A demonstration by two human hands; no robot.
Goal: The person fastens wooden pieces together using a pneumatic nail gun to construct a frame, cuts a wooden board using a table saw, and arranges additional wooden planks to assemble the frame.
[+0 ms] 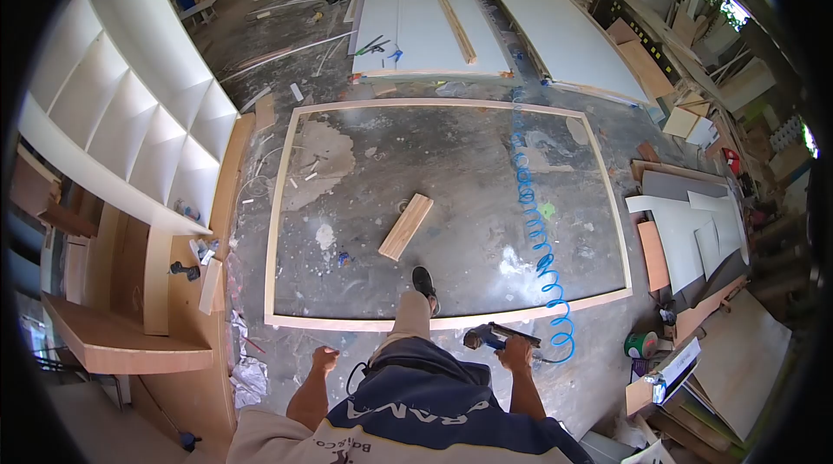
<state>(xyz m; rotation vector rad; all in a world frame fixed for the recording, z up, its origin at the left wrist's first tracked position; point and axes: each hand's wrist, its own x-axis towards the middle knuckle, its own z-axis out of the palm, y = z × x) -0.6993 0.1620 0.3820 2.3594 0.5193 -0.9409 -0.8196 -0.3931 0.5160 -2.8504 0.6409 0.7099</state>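
A large rectangular frame of pale wood strips lies on the concrete floor in front of me. My right hand is closed round a dark nail gun, just outside the frame's near edge. A coiled blue air hose runs from the tool across the frame to the far side. My left hand hangs at my left side, fingers curled, with nothing visible in it. A short bundle of wood pieces lies inside the frame. One dark shoe is inside the near edge.
White shelving and a brown wooden cabinet stand at the left. Two white panels lie beyond the frame, one bearing long strips. Sheet offcuts and a green roll are at the right.
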